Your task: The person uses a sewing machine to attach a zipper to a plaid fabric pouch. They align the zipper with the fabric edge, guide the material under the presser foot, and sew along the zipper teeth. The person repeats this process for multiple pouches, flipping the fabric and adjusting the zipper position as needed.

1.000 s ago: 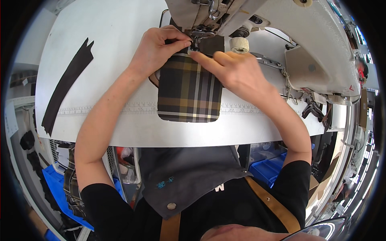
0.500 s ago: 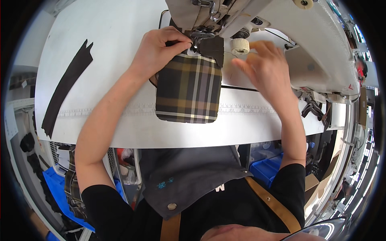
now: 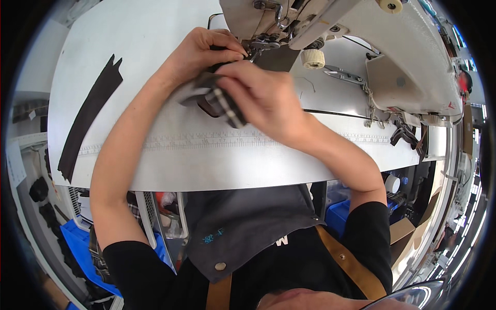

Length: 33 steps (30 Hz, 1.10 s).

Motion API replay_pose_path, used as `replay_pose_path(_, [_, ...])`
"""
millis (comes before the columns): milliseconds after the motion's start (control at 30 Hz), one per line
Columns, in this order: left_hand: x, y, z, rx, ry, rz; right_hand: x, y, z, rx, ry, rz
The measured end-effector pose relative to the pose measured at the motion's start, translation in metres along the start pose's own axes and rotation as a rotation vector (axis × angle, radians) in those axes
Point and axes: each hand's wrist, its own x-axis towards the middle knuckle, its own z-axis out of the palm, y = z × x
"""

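Observation:
At the sewing machine [image 3: 268,23], my left hand [image 3: 204,51] pinches the dark edge of a plaid fabric piece [image 3: 227,107] close to the presser foot. My right hand [image 3: 266,95] has closed on the same piece just nearer to me, and its folded body hangs below my fingers. Motion smears the cloth there, so its exact fold is unclear. Dark fabric [image 3: 283,58] lies flat beside the needle area. The needle tip itself is hidden behind my hands.
A dark fabric strip [image 3: 92,121] lies on the left of the white table [image 3: 222,173], which carries a printed ruler scale. Thread snips [image 3: 343,76] rest beside the machine's base, right of a cream knob [image 3: 313,59]. Blue bins [image 3: 338,216] stand below the table edge.
My right hand has come left from beside the knob and taken hold of the plaid fabric. The piece, flat before, is now folded up toward my left hand. The snips have come into sight.

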Motion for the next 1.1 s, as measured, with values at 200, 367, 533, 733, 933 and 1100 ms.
replay_pose_path(200, [-0.015,0.005,0.031,0.112,0.269,0.014,-0.043,0.022,-0.038,-0.112,-0.136,-0.318])
replay_pose_path(367, [-0.017,0.008,0.035,0.163,0.314,-0.031,-0.053,0.011,-0.036,-0.321,-0.321,-0.349])
replay_pose_path(533, [-0.019,0.005,0.03,0.172,0.309,0.016,-0.024,0.019,-0.031,-0.38,-0.383,-0.339])
replay_pose_path(733, [-0.017,0.011,0.031,0.19,0.287,-0.028,-0.034,0.019,-0.009,-0.375,-0.512,-0.177])
replay_pose_path(933, [-0.017,0.007,0.031,0.143,0.283,-0.006,-0.034,0.019,-0.008,-0.372,-0.48,-0.2])
replay_pose_path(1100, [-0.017,0.004,0.032,0.344,0.288,0.11,-0.035,0.023,-0.012,-0.189,-0.404,-0.204])
